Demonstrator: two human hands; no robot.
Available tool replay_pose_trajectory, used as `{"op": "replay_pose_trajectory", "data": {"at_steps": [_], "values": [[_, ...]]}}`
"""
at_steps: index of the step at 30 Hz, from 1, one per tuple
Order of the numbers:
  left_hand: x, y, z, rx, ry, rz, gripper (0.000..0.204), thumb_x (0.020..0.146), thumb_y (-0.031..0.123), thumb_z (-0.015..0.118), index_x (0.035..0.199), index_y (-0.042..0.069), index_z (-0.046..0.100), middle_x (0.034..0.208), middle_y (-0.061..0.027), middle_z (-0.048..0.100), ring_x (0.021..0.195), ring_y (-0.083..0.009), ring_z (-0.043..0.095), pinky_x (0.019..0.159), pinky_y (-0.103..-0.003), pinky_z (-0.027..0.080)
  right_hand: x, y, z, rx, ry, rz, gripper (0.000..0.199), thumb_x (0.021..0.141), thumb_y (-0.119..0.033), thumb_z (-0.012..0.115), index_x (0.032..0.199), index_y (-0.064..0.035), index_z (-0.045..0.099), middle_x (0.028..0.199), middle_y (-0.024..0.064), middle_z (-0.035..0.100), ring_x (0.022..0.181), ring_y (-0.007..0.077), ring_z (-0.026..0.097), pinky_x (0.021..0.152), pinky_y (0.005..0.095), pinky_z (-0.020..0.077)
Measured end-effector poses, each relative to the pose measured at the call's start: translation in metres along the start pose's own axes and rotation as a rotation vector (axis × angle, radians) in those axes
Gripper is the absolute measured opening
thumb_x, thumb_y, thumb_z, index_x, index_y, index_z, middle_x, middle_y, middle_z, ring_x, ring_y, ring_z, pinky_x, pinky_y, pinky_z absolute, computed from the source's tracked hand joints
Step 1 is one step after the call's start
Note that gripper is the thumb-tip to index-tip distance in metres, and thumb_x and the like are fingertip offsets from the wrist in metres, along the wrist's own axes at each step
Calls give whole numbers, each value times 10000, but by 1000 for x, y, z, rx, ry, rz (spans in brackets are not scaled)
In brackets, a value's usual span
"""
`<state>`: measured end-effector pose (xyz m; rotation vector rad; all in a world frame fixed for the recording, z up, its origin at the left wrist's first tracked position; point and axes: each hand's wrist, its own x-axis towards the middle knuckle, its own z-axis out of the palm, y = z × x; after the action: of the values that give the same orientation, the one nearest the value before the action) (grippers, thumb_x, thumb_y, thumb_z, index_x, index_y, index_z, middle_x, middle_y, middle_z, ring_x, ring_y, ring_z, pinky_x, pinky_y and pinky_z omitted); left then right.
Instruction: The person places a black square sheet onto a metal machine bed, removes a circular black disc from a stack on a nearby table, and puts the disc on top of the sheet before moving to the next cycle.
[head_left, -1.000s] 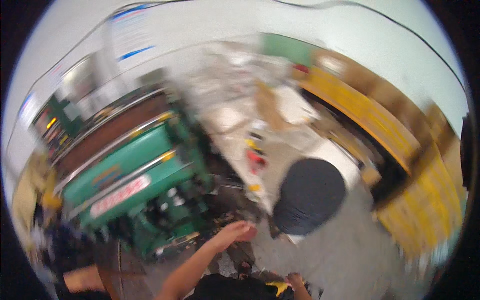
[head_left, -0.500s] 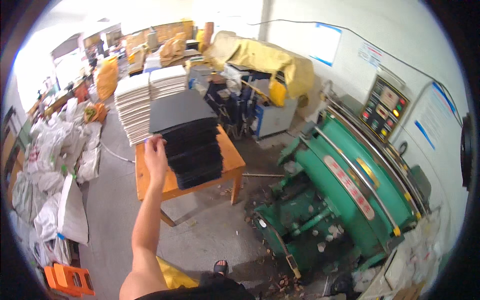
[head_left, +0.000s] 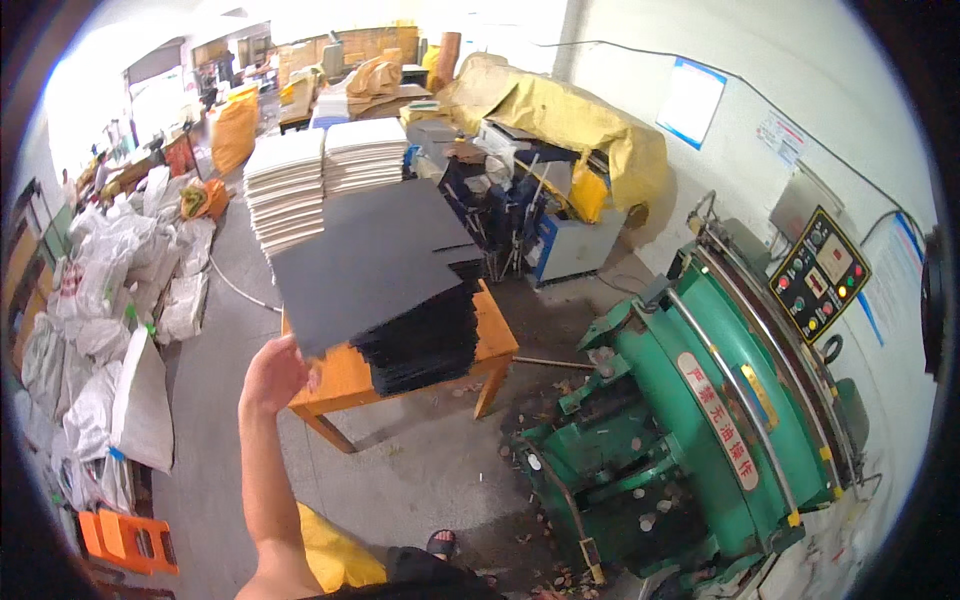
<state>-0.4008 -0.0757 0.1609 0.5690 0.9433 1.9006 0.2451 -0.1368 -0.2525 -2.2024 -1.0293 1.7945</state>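
Left hand [head_left: 275, 372], fingers closed on the near corner of a large dark-grey card sheet [head_left: 375, 262], lifted tilted above the black sheet stack [head_left: 425, 335] at the orange wooden table [head_left: 345, 378]'s right end, clearing it. Right hand unseen.

The big sheet [head_left: 375, 260] looks like matt dark grey card, flat and smooth. The table [head_left: 345, 378] is orange-painted wood. The green machine [head_left: 700, 420] is shiny painted metal. The floor [head_left: 420, 480] is rough grey concrete.
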Motion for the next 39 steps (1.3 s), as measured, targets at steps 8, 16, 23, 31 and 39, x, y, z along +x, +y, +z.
{"op": "replay_pose_trajectory", "data": {"at_steps": [8,16,23,31,39], "values": [[53,6,29,217,188,361,133,945,178,575,1035,82,562,979,-52,644,892,-148,629,777,-298,503,26,51,-6,-68,141,-15,271,920,-257,632,978,7,647,835,135,669,704,202,642,595,326,494],[86,-181,139,-139,-38,-40,235,931,194,613,1150,112,588,1058,1,633,888,-117,620,731,-267,525,-105,-144,-31,68,304,-626,309,937,-255,636,1162,-43,626,953,87,699,865,151,657,771,296,522],[-7,-395,190,-47,-606,-681,144,954,123,576,1087,126,522,923,-3,638,695,-110,639,569,-265,542,-161,-204,-147,479,286,-769,258,968,-177,583,1152,-1,620,1068,77,676,973,170,642,863,319,514],[-109,-359,169,343,-348,-798,402,946,61,470,1345,36,426,1152,-116,619,885,-243,673,688,-385,590,44,-221,-316,997,616,-266,305,881,-199,646,1082,23,585,1011,114,610,904,203,617,779,375,534],[-142,-342,204,405,-227,-789,376,951,59,454,1321,-4,439,1126,-154,629,845,-238,684,601,-327,590,136,-280,-347,1016,312,-32,228,858,-232,651,1032,-94,604,916,74,644,787,229,621,625,385,472]]}}
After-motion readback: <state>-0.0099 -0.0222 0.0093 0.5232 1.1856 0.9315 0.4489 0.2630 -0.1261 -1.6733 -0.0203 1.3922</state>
